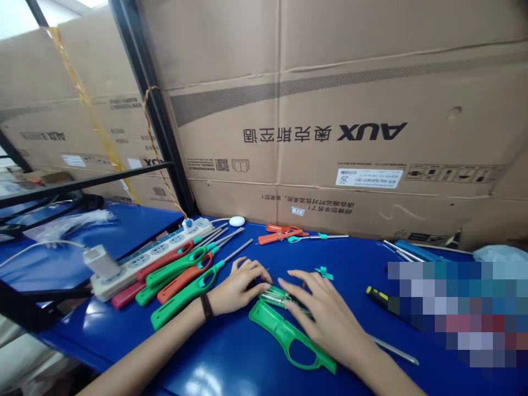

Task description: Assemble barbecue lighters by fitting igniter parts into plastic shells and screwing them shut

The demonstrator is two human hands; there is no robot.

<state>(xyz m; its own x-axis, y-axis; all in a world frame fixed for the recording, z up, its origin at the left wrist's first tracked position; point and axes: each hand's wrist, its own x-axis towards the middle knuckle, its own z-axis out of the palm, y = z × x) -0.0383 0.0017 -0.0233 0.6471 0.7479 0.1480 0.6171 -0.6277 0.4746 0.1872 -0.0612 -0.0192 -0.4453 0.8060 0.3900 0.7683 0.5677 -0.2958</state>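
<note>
Head view: I'm looking forward and down over a blue bench, and I place everything by the loose green shell lying hollow side up near the middle.
Filled casing: a second green half with a clear insert lies just beyond the loose green shell, between both hands.
Left hand: beyond and left of the loose green shell, fingers bent, thumb against the filled casing's near left end; I can't tell whether they clamp it. A dark band circles the wrist.
Right hand: above and right of the loose green shell, visible fingers spread apart over the filled casing; I can't make out whether thumb and fingers grip it.
Lighters: red, green and orange long-nosed ones lie to the left of the loose green shell, beside a white power strip.
Orange parts: well beyond the loose green shell, near the cardboard.
Turquoise piece: beyond the loose green shell, to its right.
Yellow-and-black handle: farther right of the loose green shell, partly lost in a pixelated patch.
Metal rod: right of the loose green shell, past the right wrist.
</note>
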